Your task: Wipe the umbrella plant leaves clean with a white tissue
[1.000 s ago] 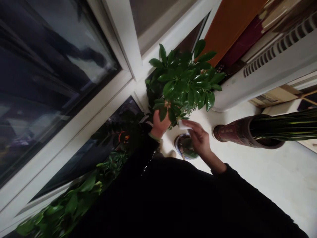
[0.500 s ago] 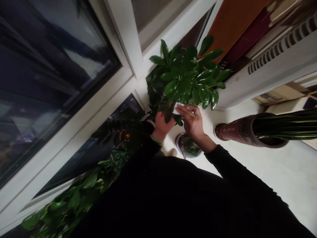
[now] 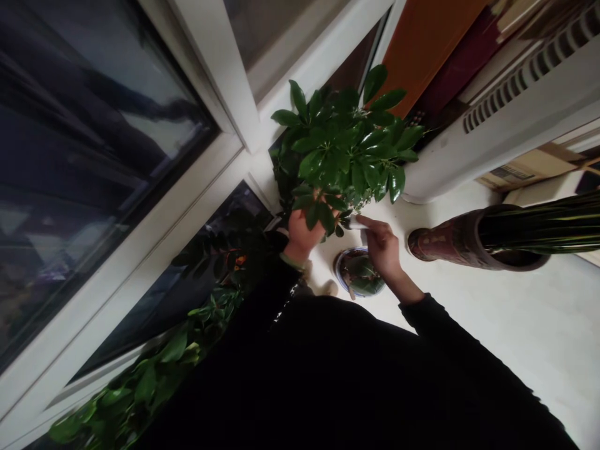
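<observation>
A glossy green potted plant with umbrella-like leaf clusters (image 3: 328,156) stands in the corner by the window frame. My left hand (image 3: 302,236) is curled around a low leaf cluster of it, and leaves cover most of the fingers. To the right of that cluster, my right hand (image 3: 385,250) pinches a small white tissue (image 3: 359,224), its index finger stretched along it. The tissue is close to the lowest leaves; whether it touches one I cannot tell.
Below my hands a round blue-rimmed pot (image 3: 344,284) sits on the pale floor (image 3: 450,294). A tall reddish-brown vase (image 3: 450,236) with long narrow leaves stands at right. A white radiator (image 3: 450,156) is behind it. More leafy plants (image 3: 154,375) line the window at left.
My right hand has moved right and slightly down with the tissue, away from my left hand. My left hand has shifted to beneath a leaf cluster. The view has shifted slightly.
</observation>
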A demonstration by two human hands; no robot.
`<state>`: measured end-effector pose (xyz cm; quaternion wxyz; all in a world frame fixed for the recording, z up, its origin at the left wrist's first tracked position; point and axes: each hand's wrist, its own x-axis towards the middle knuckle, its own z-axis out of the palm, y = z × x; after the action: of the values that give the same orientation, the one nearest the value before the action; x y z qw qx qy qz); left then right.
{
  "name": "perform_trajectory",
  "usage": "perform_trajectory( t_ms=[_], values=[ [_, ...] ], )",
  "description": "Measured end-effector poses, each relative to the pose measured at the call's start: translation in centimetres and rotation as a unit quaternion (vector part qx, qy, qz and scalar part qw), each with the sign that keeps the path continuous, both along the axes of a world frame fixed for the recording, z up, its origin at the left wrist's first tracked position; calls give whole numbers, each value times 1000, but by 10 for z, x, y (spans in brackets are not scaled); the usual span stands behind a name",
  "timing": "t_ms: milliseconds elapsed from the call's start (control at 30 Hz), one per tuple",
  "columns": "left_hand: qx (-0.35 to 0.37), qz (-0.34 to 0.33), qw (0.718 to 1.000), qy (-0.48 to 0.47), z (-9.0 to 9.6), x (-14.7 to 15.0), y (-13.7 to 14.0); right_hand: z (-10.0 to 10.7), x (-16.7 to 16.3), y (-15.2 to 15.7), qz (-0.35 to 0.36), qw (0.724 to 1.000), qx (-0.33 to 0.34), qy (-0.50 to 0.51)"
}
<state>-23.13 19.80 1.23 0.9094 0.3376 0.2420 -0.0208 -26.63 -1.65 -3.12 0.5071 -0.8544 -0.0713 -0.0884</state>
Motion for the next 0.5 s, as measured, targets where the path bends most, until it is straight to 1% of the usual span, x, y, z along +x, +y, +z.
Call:
perform_trajectory(
  t_ms=[33,100,167,233,300,333,400,433,500],
  values=[
    [5,-1,1000,-2,0,1,0,3,-3,-3,-17,1000,12,12],
    [16,-8,1000,-3,-1,1,-1,16,-8,-3,-32,999,35,10],
    [24,-27,999,-11,-3,0,-3,36,-7,8,-15,998,49,-26],
    [55,-40,998,-19,-4,-2,-6,54,1,27,26,995,24,-89],
    [95,-37,995,-16,-5,-5,-8,63,16,48,65,989,-23,-132],
    [109,-34,993,-11,-5,-6,-9,63,24,57,74,986,-45,-144],
    [120,-32,992,-1,-4,-4,-10,55,36,73,93,980,-87,-156],
    [117,-34,993,4,-3,-2,-11,48,38,78,106,977,-103,-157],
    [79,-36,996,11,-1,3,-13,34,35,84,130,973,-118,-151]
  ],
)
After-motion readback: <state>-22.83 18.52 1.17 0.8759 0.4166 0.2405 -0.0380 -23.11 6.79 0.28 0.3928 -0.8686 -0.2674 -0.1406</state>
